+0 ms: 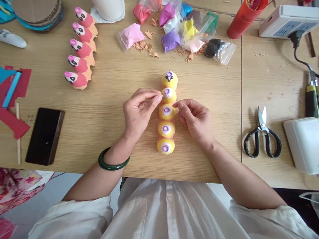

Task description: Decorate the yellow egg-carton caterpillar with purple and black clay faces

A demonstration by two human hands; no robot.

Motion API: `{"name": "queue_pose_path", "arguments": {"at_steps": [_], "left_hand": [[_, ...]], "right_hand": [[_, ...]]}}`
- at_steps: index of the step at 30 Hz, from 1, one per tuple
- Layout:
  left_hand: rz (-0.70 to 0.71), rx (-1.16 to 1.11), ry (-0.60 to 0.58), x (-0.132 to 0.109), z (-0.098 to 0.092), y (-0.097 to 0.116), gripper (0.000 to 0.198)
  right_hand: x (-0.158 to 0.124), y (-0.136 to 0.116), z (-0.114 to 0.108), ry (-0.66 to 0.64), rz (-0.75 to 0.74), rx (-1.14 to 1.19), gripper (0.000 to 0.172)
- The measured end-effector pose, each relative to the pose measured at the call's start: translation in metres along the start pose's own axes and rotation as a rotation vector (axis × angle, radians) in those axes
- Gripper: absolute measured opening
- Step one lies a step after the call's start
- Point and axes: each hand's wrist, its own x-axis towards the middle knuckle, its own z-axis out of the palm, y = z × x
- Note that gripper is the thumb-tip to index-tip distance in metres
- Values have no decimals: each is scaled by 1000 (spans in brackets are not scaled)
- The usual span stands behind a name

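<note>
A yellow painted egg-carton strip (166,113) lies lengthwise on the wooden table (104,146), with several round cups marked by purple-and-white rings. The far cup has black marks drawn on it. My left hand (139,111) pinches thumb and forefinger at the second cup's ring, with a tiny pale speck of what looks like clay at the fingertips. My right hand (195,119) sits beside the third cup, its thumb and forefinger closed together and nothing visible between them.
Several pink painted egg-carton pieces (81,46) stand left of the strip, and bags of coloured clay (174,30) lie beyond it. A black phone (45,136), red paper, black-handled scissors (263,134), a red cup (243,18) and a power strip (289,21) surround the work.
</note>
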Motion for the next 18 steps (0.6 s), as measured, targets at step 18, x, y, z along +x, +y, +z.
{"name": "queue_pose_path", "arguments": {"at_steps": [18], "left_hand": [[28,33,-63,14,1,-13,9]], "right_hand": [[1,3,2,0,-42,-35,53]]}}
